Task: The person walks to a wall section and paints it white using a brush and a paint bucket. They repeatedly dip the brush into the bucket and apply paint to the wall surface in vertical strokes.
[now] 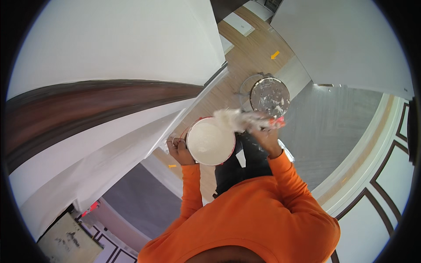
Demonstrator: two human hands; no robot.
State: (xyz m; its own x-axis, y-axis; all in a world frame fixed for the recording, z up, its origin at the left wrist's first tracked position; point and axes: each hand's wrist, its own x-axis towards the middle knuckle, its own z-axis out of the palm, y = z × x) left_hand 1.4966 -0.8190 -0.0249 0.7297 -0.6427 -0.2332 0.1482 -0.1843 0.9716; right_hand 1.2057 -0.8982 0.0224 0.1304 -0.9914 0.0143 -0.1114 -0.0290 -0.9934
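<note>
A round container filled with off-white paint or paste (210, 141), with a red rim, is at the middle of the view. My left hand (180, 149) is at its left side, fingers curled around its thin red handle. My right hand (267, 136) grips a blurred, whitish-smeared tool with pale bristles, which looks like a paint brush (230, 120); an orange-red part shows by the hand. The pale end of the brush overlaps the container's upper right rim; whether it touches the contents cannot be told.
A round stool or lid with a dark, paint-spattered top (270, 95) stands beyond my right hand. A white wall panel (187, 115) runs close on the left. Yellow arrows (275, 55) mark the wood-look floor. A white panel (342, 39) rises at the upper right.
</note>
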